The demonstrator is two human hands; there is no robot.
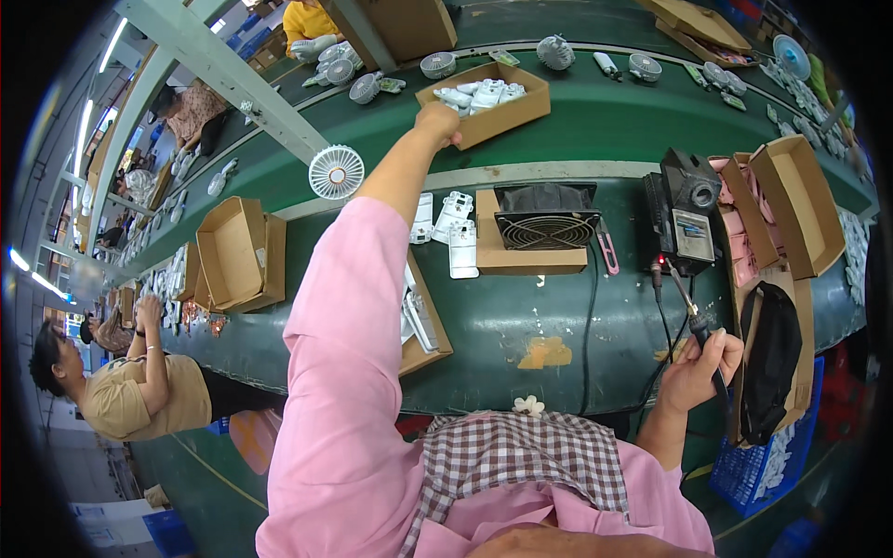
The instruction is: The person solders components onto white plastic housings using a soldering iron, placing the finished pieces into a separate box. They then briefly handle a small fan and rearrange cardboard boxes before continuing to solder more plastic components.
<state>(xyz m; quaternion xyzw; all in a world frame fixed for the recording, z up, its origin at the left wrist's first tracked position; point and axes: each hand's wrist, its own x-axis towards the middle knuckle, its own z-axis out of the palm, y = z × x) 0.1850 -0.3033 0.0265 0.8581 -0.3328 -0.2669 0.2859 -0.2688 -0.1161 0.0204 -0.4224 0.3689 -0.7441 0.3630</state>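
My left arm reaches far across the bench to an open cardboard box (507, 119) of white plastic casings (486, 96) on the green conveyor. My left hand (437, 124) is closed at the box's near left corner, its fingers against the wall. In my right hand (699, 370), at the bench's near right, is a soldering iron (699, 327), its metal tip pointing up and away toward the black soldering station (690, 209). Several white casings (458, 232) lie on the bench by my left forearm, near a black fume fan (547, 216) on a cardboard box.
Pink utility knife (607, 247) lies beside the fan. Boxes with pink parts (739, 244) and a black pouch (770, 363) stand at right, above a blue crate (758, 474). A white fan (336, 172) stands by a metal post. Co-workers (139, 391) are at left.
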